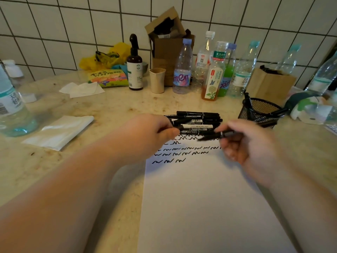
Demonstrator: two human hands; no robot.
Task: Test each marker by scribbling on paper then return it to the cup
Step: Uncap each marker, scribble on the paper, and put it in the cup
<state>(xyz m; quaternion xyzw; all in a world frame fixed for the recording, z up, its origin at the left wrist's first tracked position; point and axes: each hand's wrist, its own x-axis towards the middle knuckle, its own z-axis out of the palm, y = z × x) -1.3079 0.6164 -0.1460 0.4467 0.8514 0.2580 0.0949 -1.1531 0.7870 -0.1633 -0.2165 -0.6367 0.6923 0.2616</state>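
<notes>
On the mottled beige stone counter (109, 106), the left hand (147, 136) pinches something small and dark, likely a cap, at the heap of black markers (197, 121) atop the scribbled white paper sheet (200, 198); the right hand (242, 143) grips one black marker (226, 133) horizontally, seemingly for uncapping or recapping, the black mesh cup (262, 111) waiting just beyond for returns

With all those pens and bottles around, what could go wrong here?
The right hand holds a marker low over the paper; its tip might leave a stray mark. The left hand reaches into the marker pile, so tested and untested ones might get confused.
</notes>
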